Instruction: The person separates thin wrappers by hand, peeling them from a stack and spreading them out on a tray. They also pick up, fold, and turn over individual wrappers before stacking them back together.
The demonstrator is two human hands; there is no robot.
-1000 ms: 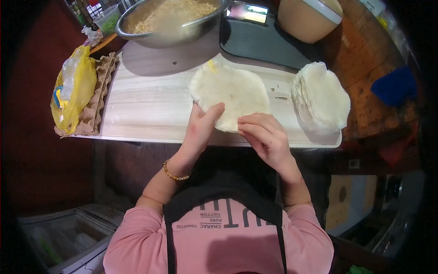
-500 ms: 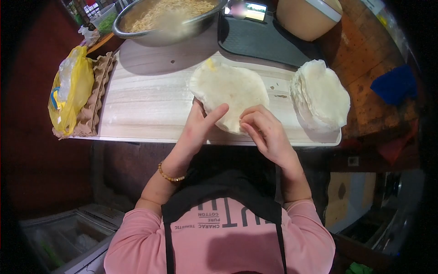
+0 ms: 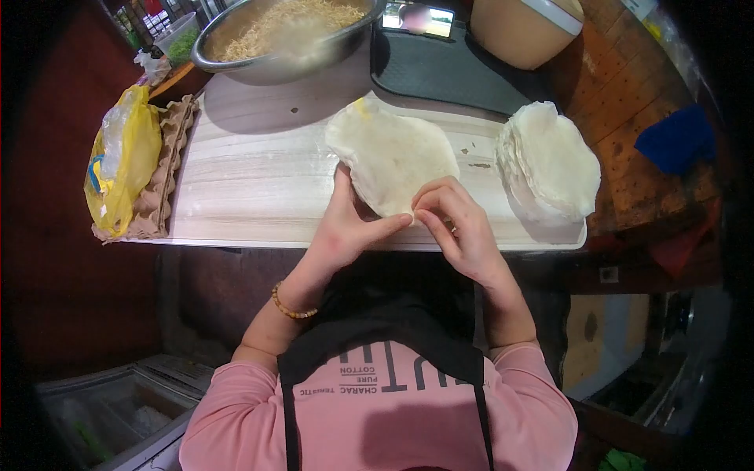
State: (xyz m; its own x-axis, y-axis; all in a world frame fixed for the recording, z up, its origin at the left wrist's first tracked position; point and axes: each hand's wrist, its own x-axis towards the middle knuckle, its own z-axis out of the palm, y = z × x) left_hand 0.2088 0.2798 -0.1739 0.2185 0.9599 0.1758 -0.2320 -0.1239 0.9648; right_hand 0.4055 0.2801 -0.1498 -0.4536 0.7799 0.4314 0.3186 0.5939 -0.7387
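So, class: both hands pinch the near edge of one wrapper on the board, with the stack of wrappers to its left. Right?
No: the head view shows the stack of wrappers on its right. The left hand and right hand do pinch the near edge of the wrapper on the board.

Light falls from above onto the pale counter (image 3: 259, 180), the brightest area, while the surroundings sink into dim reddish brown. The steel bowl (image 3: 275, 59) throws a soft shadow onto the counter's far side. The wrapper (image 3: 390, 153) is evenly and softly lit. The bowl's contents and the phone screen (image 3: 419, 17) look smeared. Fisheye distortion bows the counter's edges, and a black vignette fills the corners.
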